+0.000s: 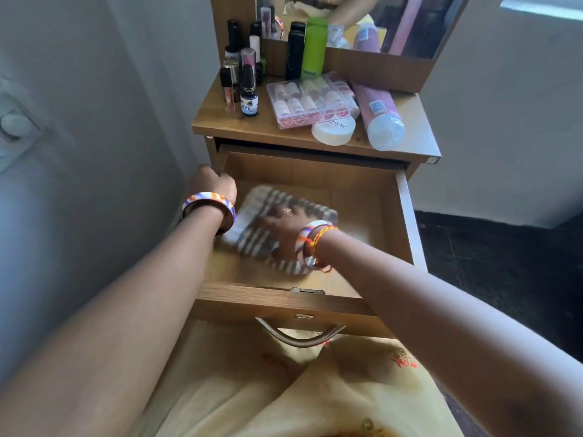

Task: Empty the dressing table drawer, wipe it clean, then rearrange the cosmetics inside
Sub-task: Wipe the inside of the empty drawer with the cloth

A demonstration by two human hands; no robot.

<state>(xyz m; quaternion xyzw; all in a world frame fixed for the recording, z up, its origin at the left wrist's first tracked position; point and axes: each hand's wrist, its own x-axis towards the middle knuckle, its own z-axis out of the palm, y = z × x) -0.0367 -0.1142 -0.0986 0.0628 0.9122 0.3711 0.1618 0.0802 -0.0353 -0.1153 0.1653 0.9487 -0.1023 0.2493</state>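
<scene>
- A pale wall [79, 121] fills the left side of the view, with a blurred light-coloured fitting [15, 124] mounted on it.
- The left hand [209, 182] curls its fingers over the left side wall of the open drawer [407, 212], gripping that edge; a striped bangle [208, 205] circles the wrist.
- On the left of the wooden dressing table top [265, 127] stands a cluster of small dark-capped bottles [241, 67], upright and close together.
- Inside the drawer, a grey-and-white striped cloth [252, 234] lies on the wooden bottom, blurred at its edges.
- The right hand [282, 222] lies flat on the cloth with fingers spread and pressing down, gripping nothing; a bangle and a red-yellow thread sit at its wrist.
- A curved metal handle [299, 337] hangs from the drawer front, above yellow fabric [284, 392] over the person's lap.
- A tall green bottle [314, 48] stands beside a black one against the mirror frame [378, 70].
- A clear plastic case of cosmetics [310, 99] lies flat, partly over a round white jar [333, 131].
- A pink tube [380, 116] lies on its side just right of the case.
- Further right, a light wall meets a dark floor [504, 263].
</scene>
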